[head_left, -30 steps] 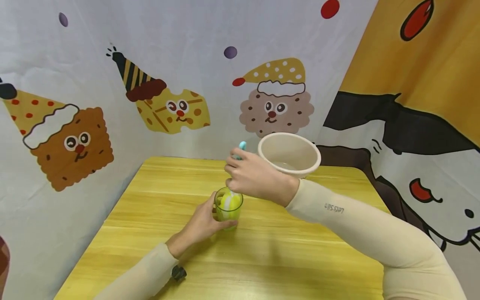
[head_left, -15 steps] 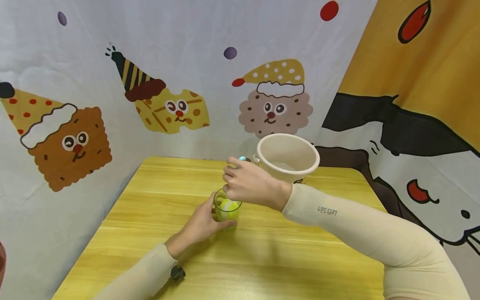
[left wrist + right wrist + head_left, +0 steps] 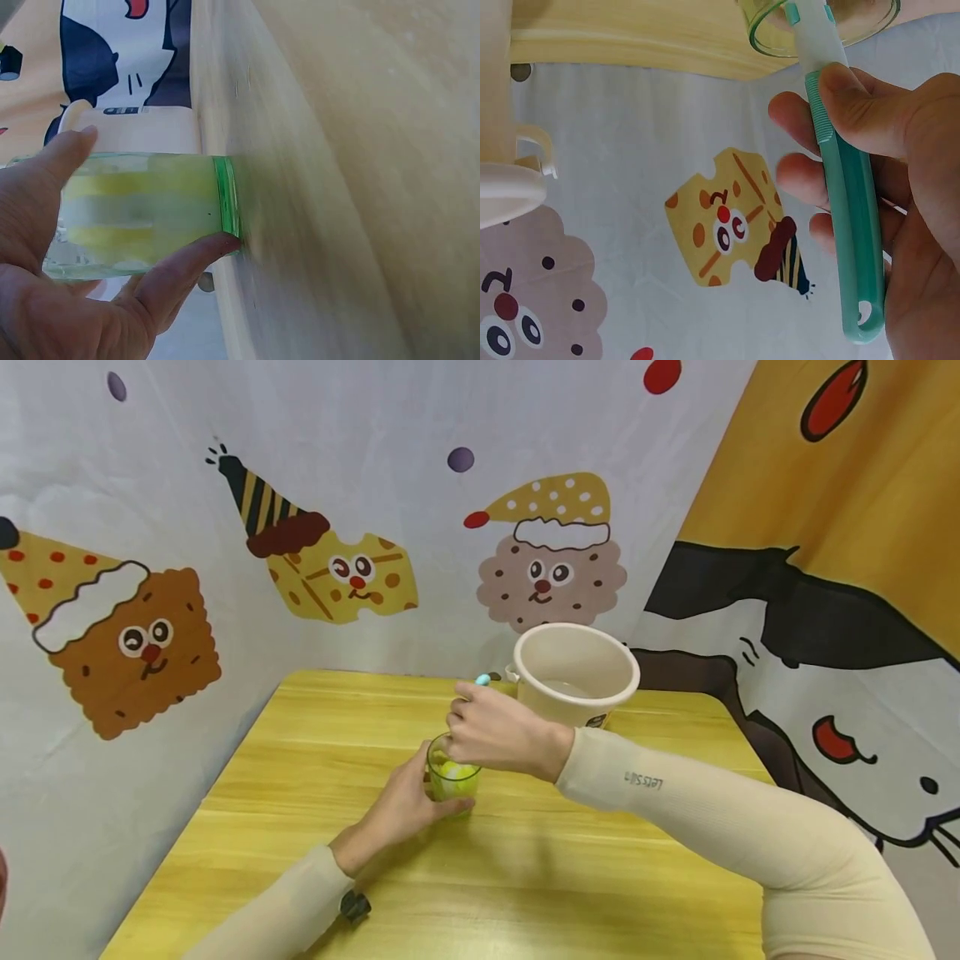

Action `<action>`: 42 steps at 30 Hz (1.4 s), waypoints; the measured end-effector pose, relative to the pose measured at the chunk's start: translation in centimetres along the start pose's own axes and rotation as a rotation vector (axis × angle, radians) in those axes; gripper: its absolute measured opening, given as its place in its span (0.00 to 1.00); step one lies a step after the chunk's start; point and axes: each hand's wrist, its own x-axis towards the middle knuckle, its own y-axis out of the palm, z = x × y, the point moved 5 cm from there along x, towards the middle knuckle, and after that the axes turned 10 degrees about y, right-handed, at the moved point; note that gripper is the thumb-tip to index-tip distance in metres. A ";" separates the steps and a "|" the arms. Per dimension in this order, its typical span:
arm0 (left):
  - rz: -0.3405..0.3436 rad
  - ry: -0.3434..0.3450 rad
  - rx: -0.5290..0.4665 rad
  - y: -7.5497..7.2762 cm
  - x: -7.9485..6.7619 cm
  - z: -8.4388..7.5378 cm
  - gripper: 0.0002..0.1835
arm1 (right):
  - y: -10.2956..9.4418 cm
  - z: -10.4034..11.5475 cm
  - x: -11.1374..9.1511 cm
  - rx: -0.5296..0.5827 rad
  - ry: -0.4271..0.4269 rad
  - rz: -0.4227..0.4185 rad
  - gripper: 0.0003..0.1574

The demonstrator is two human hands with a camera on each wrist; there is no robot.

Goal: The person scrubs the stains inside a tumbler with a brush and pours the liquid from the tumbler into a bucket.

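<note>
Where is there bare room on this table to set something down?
Bare: the far-left patch of table, between the left grip and back edge; the near stretch between the left sleeve and right sleeve. Crowded: the middle, where the left grip holds the glass, the right grip holds a turquoise handle above it, and the bucket stands close behind.

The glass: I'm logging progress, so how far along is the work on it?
Done: the yellow-and-white sponge head is inside the glass. In hand: the left hand grips the glass while the right hand holds the turquoise handle outside it, so this is probably mid-scrub. Remaining: likely finishing and drawing the sponge head out, since it is in the glass; cleanliness can't be judged here.
</note>
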 end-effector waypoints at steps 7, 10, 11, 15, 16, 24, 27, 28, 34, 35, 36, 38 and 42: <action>-0.015 -0.007 -0.019 -0.3 0.3 -0.5 0.55 | 0.3 0.4 0.0 -0.021 -0.004 -0.011 0.10; -0.023 -0.025 -0.021 -0.4 0.4 -0.5 0.55 | 0.7 0.6 -0.3 -0.022 -0.003 -0.020 0.11; -0.022 -0.031 -0.019 -0.4 0.5 -0.5 0.55 | 0.9 0.7 -0.4 -0.016 0.000 -0.021 0.10; -0.028 -0.027 -0.012 -0.5 0.6 -0.5 0.53 | 1.4 0.7 -0.8 -0.007 0.009 -0.048 0.06; -0.029 -0.026 -0.011 -0.5 0.5 -0.5 0.52 | 1.5 0.7 -0.9 -0.010 0.012 -0.062 0.05; -0.023 -0.037 0.003 -0.5 0.4 -0.6 0.52 | 1.0 0.8 -1.2 -0.104 0.014 -0.190 0.03; -0.028 -0.050 0.006 -0.6 0.4 -0.6 0.51 | 0.6 0.5 -1.1 -0.121 0.023 -0.216 0.04; -0.030 -0.050 0.004 -0.6 0.4 -0.6 0.51 | 0.5 0.3 -1.2 -0.125 0.026 -0.220 0.05; -0.038 -0.043 -0.001 -0.6 0.4 -0.7 0.50 | -0.5 -0.9 -1.3 -0.130 0.039 -0.262 0.04; -0.038 -0.046 -0.002 -0.6 0.4 -0.7 0.50 | -0.7 -1.0 -1.4 -0.130 0.038 -0.273 0.04; -0.041 -0.045 -0.001 -0.6 0.5 -0.7 0.50 | -0.8 -1.2 -1.4 -0.130 0.037 -0.282 0.05; -0.038 -0.047 -0.006 -0.5 0.5 -0.7 0.50 | -1.1 -1.5 -1.6 -0.131 0.035 -0.298 0.04; -0.038 -0.047 -0.010 -0.5 0.5 -0.8 0.50 | -1.4 -1.7 -1.6 -0.128 0.030 -0.322 0.04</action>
